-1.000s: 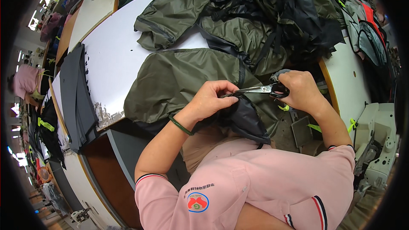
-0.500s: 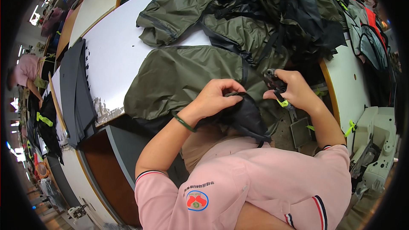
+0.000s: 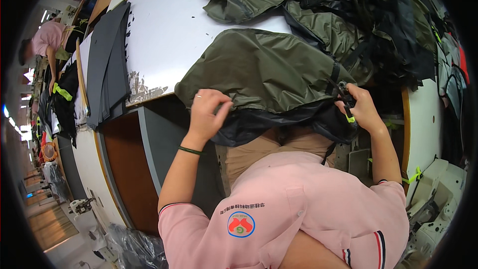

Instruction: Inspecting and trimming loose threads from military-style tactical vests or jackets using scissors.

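Note:
A dark olive-green fabric piece with a black underside hangs over the table's front edge towards my lap. At its left, my left hand is closed, thumb against the curled fingers, close to the lower edge. Whatever it pinches is too small to make out. By the piece's right corner, my right hand is wrapped round a small dark hand tool, which looks like thread snips. A neon-yellow strip hangs from the tool. The hand partly hides its shape.
More olive and black fabric pieces are heaped on the white table. Dark grey strips lie stacked at its left. A white sewing machine stands at the lower right. Another person works at the far left.
My left hand has left the bunched black cloth and moved left along the piece, whose lower edge is now spread out. My right hand still holds the tool. The whole view has shifted.

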Available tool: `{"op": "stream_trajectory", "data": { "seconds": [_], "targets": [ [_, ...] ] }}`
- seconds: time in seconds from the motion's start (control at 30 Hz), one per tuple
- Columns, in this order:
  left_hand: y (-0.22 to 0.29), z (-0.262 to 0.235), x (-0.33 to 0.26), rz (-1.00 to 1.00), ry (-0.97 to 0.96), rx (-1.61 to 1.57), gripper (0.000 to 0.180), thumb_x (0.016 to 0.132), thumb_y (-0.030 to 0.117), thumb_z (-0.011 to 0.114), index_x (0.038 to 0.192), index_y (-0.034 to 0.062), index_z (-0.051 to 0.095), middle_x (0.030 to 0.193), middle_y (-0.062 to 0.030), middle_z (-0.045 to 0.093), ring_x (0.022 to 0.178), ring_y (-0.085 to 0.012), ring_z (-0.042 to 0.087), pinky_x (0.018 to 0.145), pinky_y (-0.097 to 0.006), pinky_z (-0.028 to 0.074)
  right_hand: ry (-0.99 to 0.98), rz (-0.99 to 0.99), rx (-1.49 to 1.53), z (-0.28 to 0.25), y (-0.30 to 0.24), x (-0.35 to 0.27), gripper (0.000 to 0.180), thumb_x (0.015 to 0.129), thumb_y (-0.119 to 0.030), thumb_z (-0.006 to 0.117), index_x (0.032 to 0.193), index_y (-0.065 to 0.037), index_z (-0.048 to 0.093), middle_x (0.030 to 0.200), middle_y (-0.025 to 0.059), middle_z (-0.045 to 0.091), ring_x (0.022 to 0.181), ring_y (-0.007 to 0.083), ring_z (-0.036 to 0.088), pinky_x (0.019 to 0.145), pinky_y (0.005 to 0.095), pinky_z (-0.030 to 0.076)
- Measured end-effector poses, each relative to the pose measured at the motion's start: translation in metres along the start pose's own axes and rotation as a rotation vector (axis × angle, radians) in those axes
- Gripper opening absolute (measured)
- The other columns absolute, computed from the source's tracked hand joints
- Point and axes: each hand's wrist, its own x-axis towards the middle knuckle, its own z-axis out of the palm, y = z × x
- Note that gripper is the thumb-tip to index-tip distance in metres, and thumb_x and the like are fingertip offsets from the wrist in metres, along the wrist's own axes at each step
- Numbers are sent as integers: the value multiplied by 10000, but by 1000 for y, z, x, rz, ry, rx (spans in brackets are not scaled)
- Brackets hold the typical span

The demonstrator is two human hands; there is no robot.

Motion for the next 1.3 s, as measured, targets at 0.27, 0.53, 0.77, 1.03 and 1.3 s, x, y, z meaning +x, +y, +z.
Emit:
{"op": "stream_trajectory", "data": {
  "seconds": [0.27, 0.53, 0.77, 1.03, 1.3],
  "targets": [
    [-5, 11, -21, 15, -154, 287, 326, 666, 91, 766, 962, 124, 634, 1020, -63, 551, 1022, -275, 523, 922, -424, 372, 2, 10, -90, -1, -2, -8, 265, 726, -56, 737, 820, 24, 503, 695, 146, 508, 632, 251, 436, 624, 309, 416],
    [-27, 14, -27, 63, 77, 219, 171, 686, 18, 729, 808, 95, 636, 868, -17, 601, 884, -244, 576, 870, -395, 398, 82, 5, -116, -3, 14, -15, 251, 720, -23, 719, 852, 20, 509, 748, 158, 537, 666, 322, 491, 659, 321, 439],
    [-20, -2, -23, 73, 152, 103, 186, 708, -54, 683, 840, 60, 619, 983, -71, 664, 975, -278, 613, 895, -399, 447, 97, -27, -156, -4, 16, -12, 240, 716, 1, 708, 855, 22, 514, 749, 159, 544, 680, 318, 519, 664, 322, 446],
    [-26, -123, 25, -149, 637, -178, 121, 866, -40, 565, 943, 52, 552, 936, -13, 522, 823, -95, 506, 775, -243, 444, 161, -290, 122, 2, -70, 75, 248, 715, -39, 712, 901, -1, 553, 744, 148, 553, 652, 269, 519, 633, 343, 452],
    [19, -253, 76, 100, 1282, 387, 316, 942, 17, 398, 1199, -65, 564, 1184, -152, 607, 1031, -243, 595, 949, -337, 466, 227, -578, 488, 77, -224, 278, 288, 749, -109, 729, 961, -6, 564, 902, 209, 641, 875, 390, 629, 756, 417, 493]
  ]
}}
